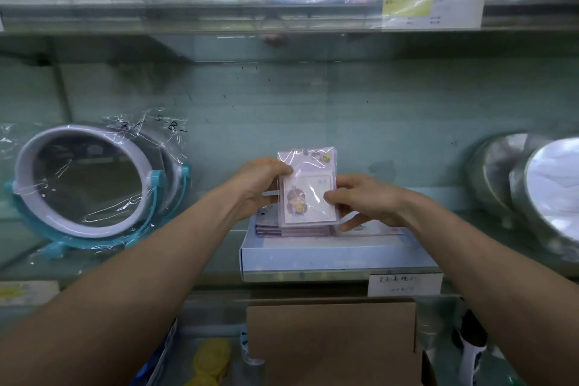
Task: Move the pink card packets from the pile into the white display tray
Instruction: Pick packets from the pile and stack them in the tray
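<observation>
Pink card packets (308, 188), sealed in clear plastic and printed with a cartoon figure, stood upright as a small bundle held between both hands above the white display tray (338, 255). The left hand (258, 186) gripped the bundle's left edge, thumb curled over the front near the top and fingers hidden behind. The right hand (365, 200) closed on the right edge, thumb pressed to the front face and fingers partly wrapped around the back, with one finger stretched down toward the tray. How many packets were in the bundle could not be told.

More pink packets (294, 230) lay flat in a low stack inside the tray, directly beneath the held bundle, and another lay flat to their right under the right hand. The tray sat at the front of a glass shelf (219, 276), with a handwritten label (405, 284) fixed to the shelf edge just below its right corner.

To the left on the same shelf stood a round mirror (91, 185) with a teal stand, wrapped in plastic. At the right edge were round silver-rimmed items (532, 191), blurred. A brown cardboard box (332, 341) sat on the level below.
</observation>
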{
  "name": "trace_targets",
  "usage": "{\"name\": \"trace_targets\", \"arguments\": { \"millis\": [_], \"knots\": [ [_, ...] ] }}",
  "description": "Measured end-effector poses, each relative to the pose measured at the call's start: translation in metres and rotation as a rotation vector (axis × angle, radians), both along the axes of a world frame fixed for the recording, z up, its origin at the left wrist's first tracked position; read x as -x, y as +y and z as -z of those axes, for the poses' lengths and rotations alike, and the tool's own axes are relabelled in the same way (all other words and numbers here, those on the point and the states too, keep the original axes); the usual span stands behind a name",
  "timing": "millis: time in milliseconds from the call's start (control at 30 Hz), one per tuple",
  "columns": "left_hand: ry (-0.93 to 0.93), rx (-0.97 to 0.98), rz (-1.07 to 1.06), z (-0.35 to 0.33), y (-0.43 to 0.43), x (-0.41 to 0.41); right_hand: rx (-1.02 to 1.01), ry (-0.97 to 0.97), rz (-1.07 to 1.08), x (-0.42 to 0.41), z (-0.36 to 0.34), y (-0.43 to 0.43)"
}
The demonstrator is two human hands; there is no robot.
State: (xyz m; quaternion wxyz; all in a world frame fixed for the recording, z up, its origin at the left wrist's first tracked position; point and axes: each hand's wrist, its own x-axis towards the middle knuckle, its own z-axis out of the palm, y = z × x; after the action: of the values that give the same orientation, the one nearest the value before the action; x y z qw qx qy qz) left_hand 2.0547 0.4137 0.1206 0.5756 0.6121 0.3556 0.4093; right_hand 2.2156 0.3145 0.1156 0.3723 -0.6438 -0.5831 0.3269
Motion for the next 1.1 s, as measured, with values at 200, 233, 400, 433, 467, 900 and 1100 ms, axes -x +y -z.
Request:
{"name": "trace_targets", "arguments": {
  "millis": [200, 233, 400, 433, 467, 900, 1100],
  "knots": [
    [0.0, 0.019, -0.073, -0.009, -0.008, 0.0, -0.305, -0.127, 0.335, -0.012, 0.002, 0.013],
    [-0.034, 0.04, -0.073, -0.011, -0.011, -0.002, -0.364, -0.226, 0.356, -0.012, 0.001, 0.014],
    [-0.056, 0.095, -0.083, -0.015, -0.015, -0.006, -0.285, -0.544, 0.102, 0.004, -0.004, 0.012],
    [-0.04, 0.102, -0.087, -0.015, -0.016, -0.006, -0.29, -0.642, 0.09, 0.005, -0.003, 0.013],
    [-0.013, 0.103, -0.093, -0.014, -0.015, -0.005, -0.303, -0.693, 0.094, 0.007, -0.002, 0.015],
    [0.984, -0.598, 0.0, 0.0, -0.015, 0.007, 0.003, -0.558, -0.064, 0.008, 0.007, 0.023],
    [1.325, -0.846, 0.047, 0.012, -0.01, 0.001, -0.042, -0.464, 0.12, -0.016, 0.008, 0.014]
  ]
}}
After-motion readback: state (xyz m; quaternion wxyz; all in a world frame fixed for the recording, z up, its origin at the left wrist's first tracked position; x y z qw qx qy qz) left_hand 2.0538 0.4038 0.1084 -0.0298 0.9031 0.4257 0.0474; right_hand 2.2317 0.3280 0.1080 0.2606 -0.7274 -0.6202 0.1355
